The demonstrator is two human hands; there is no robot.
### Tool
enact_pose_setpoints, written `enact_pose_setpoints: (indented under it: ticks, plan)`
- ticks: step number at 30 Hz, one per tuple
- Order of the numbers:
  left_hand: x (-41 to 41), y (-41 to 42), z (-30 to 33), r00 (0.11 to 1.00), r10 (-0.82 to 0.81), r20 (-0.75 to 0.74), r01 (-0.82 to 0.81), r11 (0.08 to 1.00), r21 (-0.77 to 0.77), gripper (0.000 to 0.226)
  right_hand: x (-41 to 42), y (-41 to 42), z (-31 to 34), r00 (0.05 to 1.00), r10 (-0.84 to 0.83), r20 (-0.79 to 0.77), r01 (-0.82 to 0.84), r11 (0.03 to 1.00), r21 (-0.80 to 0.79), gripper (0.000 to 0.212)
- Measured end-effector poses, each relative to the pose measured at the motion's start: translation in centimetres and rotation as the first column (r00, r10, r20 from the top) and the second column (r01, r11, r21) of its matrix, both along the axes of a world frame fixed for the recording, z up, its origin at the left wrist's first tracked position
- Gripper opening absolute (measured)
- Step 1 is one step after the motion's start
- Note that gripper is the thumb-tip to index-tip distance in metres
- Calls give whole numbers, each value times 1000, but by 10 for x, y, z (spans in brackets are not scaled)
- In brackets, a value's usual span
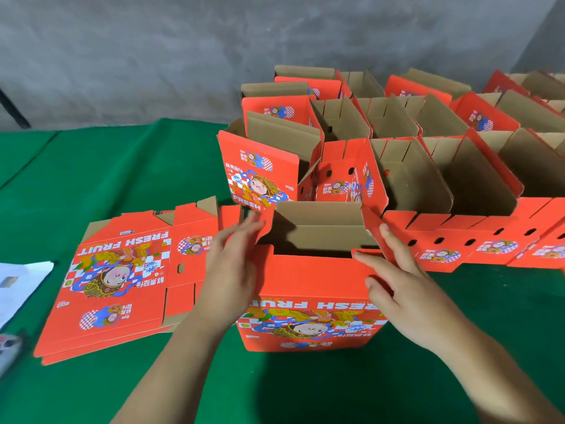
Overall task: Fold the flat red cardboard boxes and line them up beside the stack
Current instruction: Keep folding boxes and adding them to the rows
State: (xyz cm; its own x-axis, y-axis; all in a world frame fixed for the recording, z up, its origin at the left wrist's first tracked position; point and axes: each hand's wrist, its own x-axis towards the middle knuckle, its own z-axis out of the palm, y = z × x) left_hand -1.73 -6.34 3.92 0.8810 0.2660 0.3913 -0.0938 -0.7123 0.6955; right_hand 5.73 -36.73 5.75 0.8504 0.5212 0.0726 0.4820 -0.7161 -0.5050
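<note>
Both hands work an upright red printed cardboard box (308,301) on the green cloth-covered table (91,179). The left hand (232,267) presses its left flap with nearly straight fingers; the right hand (406,289), fingers spread, rests on its right flap. A stack of flat red cardboard boxes (122,280) lies left, folded open boxes (412,166) far right.

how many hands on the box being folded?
2. The left hand presses the left flap of the upright red cardboard box at the front; the right hand holds its right flap. Nothing hides either hand.
</note>
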Motion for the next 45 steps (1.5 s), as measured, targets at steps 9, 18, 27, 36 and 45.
enact_pose_setpoints:
  ticks: [9, 18, 27, 36, 45]
  plan:
    - [7, 13, 22, 979, -150, -140, 166, 979, 115, 58, 0, 2, -7, 999, -21, -41, 25, 993, 113, 66]
    - [39, 7, 33, 960, -236, -148, 187, 941, -283, 18, 11, 0, -15, 998, 4, -70, 12, 972, 235, 62]
    - [65, 11, 50, 875, -269, -403, 206, 959, -193, 40, 1, 1, -24, 999, -35, -36, 45, 935, 351, 60]
    - [88, 4, 46, 884, 64, -462, -196, 950, -243, 74, 0, -1, -24, 999, -37, 20, 28, 939, 343, 83]
    - [75, 8, 29, 967, -37, -254, 56, 996, 70, 80, -8, -3, -24, 1000, 16, 20, -21, 968, 252, 71]
